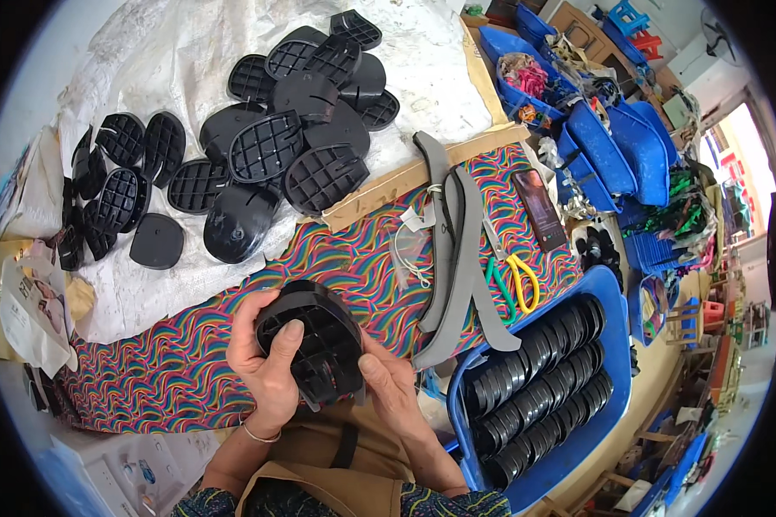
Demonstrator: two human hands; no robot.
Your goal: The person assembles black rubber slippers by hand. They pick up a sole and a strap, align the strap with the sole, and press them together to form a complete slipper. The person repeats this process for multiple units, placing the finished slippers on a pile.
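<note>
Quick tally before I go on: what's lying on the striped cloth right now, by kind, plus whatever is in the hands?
Black heel block, held by left hand and right hand: 1
Grey rubber strips: 2, as far as I can tell
Scissors, one green-handled, one yellow-handled: 2
Phone: 1
White plastic ties: 1 small bunch
Total: 7

Left hand (263,362) fingers hidden behind black heel piece (315,345); blue tray (608,297) near end cut off by apron.
</note>
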